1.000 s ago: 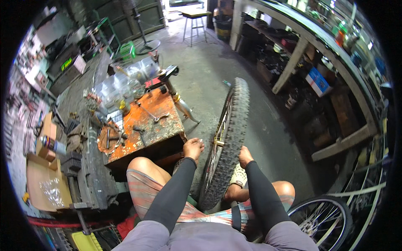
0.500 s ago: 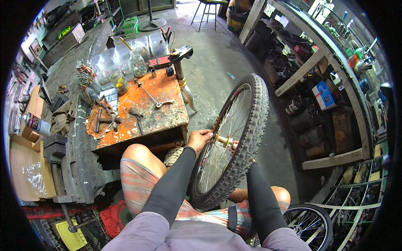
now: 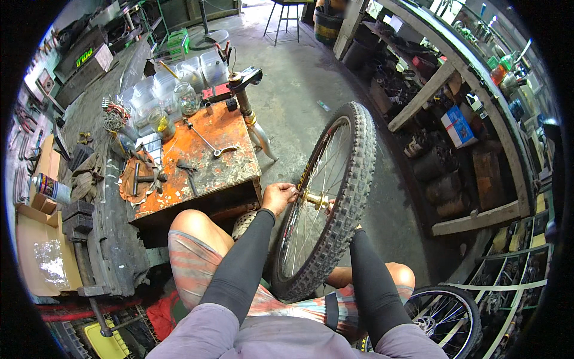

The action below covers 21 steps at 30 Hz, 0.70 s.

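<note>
A bicycle wheel [image 3: 361,157] with a knobby black tyre stands upright between my legs, tilted slightly. At its centre shows a gold hub [image 3: 314,200] with thin spokes around it. My left hand [image 3: 279,197] is on the wheel's left side, thumb and fingers pinched together by the near end of the axle; whatever is between the fingertips is too small to make out. My right hand [image 3: 329,206] reaches round the far side, largely hidden by the tyre and spokes. Its visible fingers are curled at the hub's other end.
To the left, an orange worn bench [image 3: 206,170] carries a ratchet-like wrench [image 3: 206,140], a hammer [image 3: 142,178], jars and clear bins [image 3: 190,73]. A suspension fork [image 3: 248,113] stands at its corner. A wooden-framed shelf [image 3: 472,226] lines the right; another wheel [image 3: 463,308] lies beside my right knee.
The view has shifted slightly, so the bench and wheel sit a little further left. Both hands stay at the hub, the left still pinched; nothing has visibly been let go.
</note>
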Motion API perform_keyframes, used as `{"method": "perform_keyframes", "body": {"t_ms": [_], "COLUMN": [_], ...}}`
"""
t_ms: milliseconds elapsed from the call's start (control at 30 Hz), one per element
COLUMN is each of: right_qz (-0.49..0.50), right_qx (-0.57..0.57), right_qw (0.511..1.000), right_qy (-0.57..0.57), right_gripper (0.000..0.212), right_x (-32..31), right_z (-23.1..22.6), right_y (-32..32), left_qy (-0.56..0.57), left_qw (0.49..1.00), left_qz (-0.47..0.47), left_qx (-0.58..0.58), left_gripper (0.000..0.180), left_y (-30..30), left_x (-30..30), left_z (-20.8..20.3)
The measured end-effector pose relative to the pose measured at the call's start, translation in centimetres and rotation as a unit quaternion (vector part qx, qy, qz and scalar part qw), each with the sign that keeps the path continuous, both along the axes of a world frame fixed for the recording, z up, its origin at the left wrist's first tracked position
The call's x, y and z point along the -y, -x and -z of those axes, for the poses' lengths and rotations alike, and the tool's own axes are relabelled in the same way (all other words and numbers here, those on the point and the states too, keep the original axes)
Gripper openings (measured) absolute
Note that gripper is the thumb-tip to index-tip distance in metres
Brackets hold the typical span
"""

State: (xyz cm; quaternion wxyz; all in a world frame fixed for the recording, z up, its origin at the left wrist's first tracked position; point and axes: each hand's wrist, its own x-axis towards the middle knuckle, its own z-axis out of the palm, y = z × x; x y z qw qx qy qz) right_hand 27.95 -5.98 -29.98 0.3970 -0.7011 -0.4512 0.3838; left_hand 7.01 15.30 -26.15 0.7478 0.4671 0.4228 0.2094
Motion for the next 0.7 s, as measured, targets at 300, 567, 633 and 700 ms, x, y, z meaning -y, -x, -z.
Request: {"method": "perform_keyframes", "body": {"t_ms": [300,567,633,700], "right_qz": [0.286,0.204,0.191,0.152], "right_qx": [-0.421,-0.218,-0.171,-0.162], "right_qw": [0.857,0.953,0.965,0.973], "right_qy": [0.085,0.057,0.052,0.062], "right_gripper": [0.036,0.032,0.031,0.032], "right_x": [-1.0,-1.9,-0.5,-1.0], "right_z": [-2.6,-4.8,-4.1,-3.2], "right_y": [1.4,3.2,2.2,1.8], "left_qy": [-0.059,0.054,0.121,0.050], "left_qw": [0.992,0.996,0.985,0.994], "left_qz": [0.034,-0.018,-0.103,-0.005], "left_qx": [-0.107,0.074,0.062,-0.092], "left_gripper": [0.022,0.018,0.019,0.019], "left_y": [-0.5,1.0,-0.4,0.5], "left_x": [-0.6,-0.8,0.6,0.0], "left_z": [-0.1,0.2,-2.2,-2.3]}}
